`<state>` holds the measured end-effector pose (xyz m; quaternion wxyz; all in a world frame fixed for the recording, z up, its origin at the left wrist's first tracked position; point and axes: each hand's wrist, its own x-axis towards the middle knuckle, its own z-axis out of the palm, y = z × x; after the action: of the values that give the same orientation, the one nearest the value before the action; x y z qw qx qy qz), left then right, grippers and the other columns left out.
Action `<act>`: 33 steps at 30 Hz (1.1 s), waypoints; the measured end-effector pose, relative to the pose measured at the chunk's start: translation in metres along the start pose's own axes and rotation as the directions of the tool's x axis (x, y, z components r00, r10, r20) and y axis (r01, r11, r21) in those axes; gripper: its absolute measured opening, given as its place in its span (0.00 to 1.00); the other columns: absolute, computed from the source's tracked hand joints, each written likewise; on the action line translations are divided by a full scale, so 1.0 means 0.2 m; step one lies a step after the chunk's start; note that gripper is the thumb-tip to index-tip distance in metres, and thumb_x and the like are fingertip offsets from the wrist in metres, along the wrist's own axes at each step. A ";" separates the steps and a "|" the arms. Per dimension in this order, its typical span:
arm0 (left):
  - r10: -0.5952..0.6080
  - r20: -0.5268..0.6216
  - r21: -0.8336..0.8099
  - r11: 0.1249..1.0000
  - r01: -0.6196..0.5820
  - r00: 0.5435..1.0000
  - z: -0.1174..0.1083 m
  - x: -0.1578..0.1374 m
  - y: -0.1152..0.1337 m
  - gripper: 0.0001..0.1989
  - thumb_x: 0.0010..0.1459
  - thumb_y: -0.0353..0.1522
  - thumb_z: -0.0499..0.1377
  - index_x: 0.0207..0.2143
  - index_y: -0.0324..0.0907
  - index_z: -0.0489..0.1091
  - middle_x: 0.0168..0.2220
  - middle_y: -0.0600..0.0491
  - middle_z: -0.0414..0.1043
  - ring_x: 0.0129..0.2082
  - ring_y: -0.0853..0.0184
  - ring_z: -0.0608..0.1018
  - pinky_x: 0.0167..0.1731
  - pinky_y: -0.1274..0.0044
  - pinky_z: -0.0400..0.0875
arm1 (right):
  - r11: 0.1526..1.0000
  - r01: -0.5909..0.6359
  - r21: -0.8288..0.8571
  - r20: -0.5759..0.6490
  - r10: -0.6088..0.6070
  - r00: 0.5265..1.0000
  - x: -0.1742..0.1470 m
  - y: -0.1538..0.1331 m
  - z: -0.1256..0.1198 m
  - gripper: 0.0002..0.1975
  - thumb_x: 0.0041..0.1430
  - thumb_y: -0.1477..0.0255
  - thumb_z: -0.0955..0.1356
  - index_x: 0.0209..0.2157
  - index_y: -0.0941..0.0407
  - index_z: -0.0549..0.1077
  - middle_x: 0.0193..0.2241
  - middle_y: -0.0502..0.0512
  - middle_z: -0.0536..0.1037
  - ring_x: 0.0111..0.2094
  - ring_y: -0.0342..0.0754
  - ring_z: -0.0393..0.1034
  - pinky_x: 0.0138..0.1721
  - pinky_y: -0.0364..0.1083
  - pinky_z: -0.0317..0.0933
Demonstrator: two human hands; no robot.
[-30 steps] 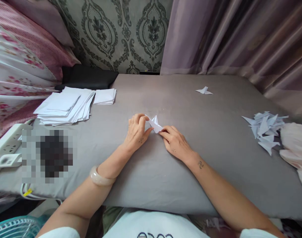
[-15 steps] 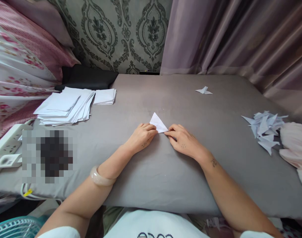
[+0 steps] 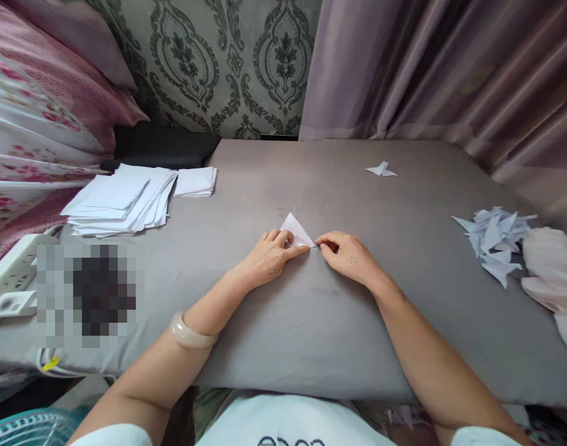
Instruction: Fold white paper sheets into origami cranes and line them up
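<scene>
A small white sheet of paper (image 3: 298, 228), folded into a triangle, lies on the grey cloth with its peak pointing away from me. My left hand (image 3: 271, 255) presses it down from the left; the thumb stretches along the near edge towards the right corner while the other fingers curl over the left side. Right beside that corner is my right hand (image 3: 346, 255), its fingers curled and the fingertips drawn together. Whether they grip the paper's tip is too small to make out.
White paper stacks (image 3: 113, 198) lie at the back left, near a power strip (image 3: 13, 266) and a blurred-out dark object (image 3: 104, 291). One folded paper piece (image 3: 382, 169) sits at the back. A heap of folded pieces (image 3: 497, 238) lies by pale pink cloth (image 3: 550, 266) on the right.
My left thumb has stretched out along the paper's near edge to the right corner. My right hand has shifted slightly right, with its fingers curled in more.
</scene>
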<state>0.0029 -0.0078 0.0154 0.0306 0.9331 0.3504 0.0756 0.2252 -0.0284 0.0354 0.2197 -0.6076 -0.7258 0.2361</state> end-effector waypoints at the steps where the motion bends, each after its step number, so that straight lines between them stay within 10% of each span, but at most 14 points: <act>1: -0.003 0.006 0.010 1.000 0.003 1.000 0.00 0.00 0.00 0.28 0.60 0.23 0.49 0.59 0.57 0.62 0.47 0.46 0.63 0.42 0.59 0.67 0.42 0.68 0.63 | 1.000 -0.005 0.021 -0.018 0.005 1.000 0.00 0.00 0.02 0.11 0.56 0.73 0.63 0.37 0.52 0.77 0.34 0.50 0.78 0.31 0.44 0.70 0.34 0.44 0.62; 8: 0.011 -0.190 -0.077 0.997 -0.026 0.982 -0.01 -0.01 0.00 0.15 0.63 0.27 0.48 0.48 0.43 0.69 0.43 0.47 0.68 0.41 0.62 0.69 0.41 0.72 0.65 | 0.996 0.065 0.053 -0.121 -0.059 0.991 0.01 -0.03 0.14 0.04 0.57 0.69 0.67 0.34 0.54 0.73 0.33 0.50 0.74 0.30 0.43 0.67 0.34 0.43 0.60; 14: -0.179 -0.662 -0.009 0.973 0.231 0.728 -0.06 -0.03 0.00 0.23 0.59 0.33 0.57 0.56 0.39 0.60 0.51 0.40 0.63 0.52 0.55 0.64 0.52 0.64 0.58 | 0.893 0.318 -0.320 -0.296 -0.413 0.862 0.01 -0.06 0.12 0.10 0.63 0.77 0.61 0.35 0.55 0.73 0.34 0.55 0.74 0.36 0.47 0.65 0.40 0.45 0.57; 19: -0.012 -0.548 0.128 0.987 0.098 0.837 -0.08 -0.04 0.01 0.10 0.61 0.26 0.54 0.43 0.45 0.70 0.47 0.50 0.73 0.51 0.59 0.67 0.51 0.65 0.51 | 0.765 0.371 -0.527 -0.237 -0.551 0.800 0.01 -0.06 0.09 0.11 0.62 0.80 0.61 0.36 0.56 0.73 0.35 0.56 0.73 0.35 0.48 0.61 0.39 0.46 0.54; 25: 0.036 -0.346 0.052 0.998 -0.020 0.938 -0.07 -0.03 0.02 0.10 0.63 0.25 0.51 0.35 0.42 0.70 0.36 0.53 0.77 0.45 0.63 0.72 0.49 0.66 0.52 | 0.773 0.348 -0.531 -0.095 -0.462 0.882 -0.04 -0.05 0.09 0.12 0.63 0.80 0.60 0.33 0.56 0.73 0.34 0.55 0.71 0.34 0.48 0.60 0.37 0.46 0.54; 33: -0.018 -0.304 -0.033 0.999 0.008 0.953 -0.06 -0.03 0.03 0.14 0.65 0.36 0.52 0.29 0.41 0.70 0.34 0.52 0.76 0.43 0.62 0.72 0.48 0.65 0.53 | 0.930 0.220 -0.294 -0.035 -0.240 0.970 -0.06 -0.05 0.09 0.10 0.66 0.70 0.61 0.36 0.54 0.73 0.36 0.54 0.72 0.39 0.47 0.66 0.36 0.45 0.58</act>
<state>0.0004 -0.0160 0.0267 -0.0085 0.9074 0.3557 0.2235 0.2086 -0.0430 0.0267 0.1806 -0.5518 -0.8103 0.0788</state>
